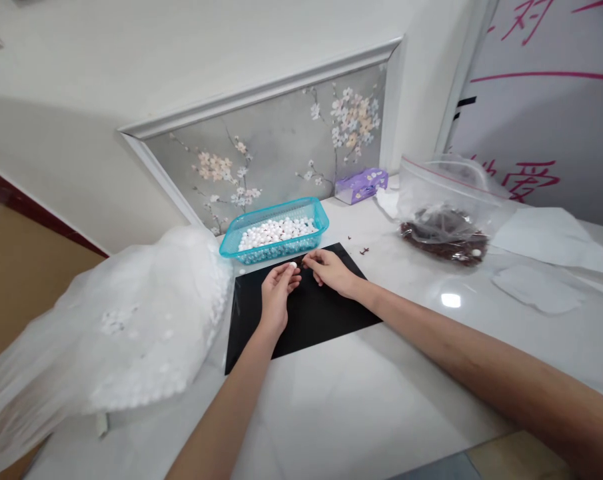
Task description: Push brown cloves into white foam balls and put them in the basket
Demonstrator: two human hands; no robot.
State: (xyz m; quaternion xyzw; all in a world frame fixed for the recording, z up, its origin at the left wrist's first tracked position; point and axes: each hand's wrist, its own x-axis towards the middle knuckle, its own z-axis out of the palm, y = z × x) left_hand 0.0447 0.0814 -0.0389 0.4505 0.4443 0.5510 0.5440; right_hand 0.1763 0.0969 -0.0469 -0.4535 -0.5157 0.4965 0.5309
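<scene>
Above a black mat (pixel 311 320), my left hand (pixel 280 290) pinches a small white ball (pixel 294 265) between thumb and fingertips. Close to its right, my right hand (pixel 328 270) has its thumb and index finger pressed together on a tiny dark piece (pixel 302 263), close to the ball. Whether that piece touches the ball is too small to tell. Just behind both hands, a blue translucent basket (pixel 272 252) holds many white balls (pixel 278 233).
A large clear bag (pixel 146 320) of white balls lies at the left. At the right stands a zip bag (pixel 446 230) with dark brown pieces. Small brown bits (pixel 364 251) lie beside the mat. A purple tissue pack (pixel 362 185) rests against the wall.
</scene>
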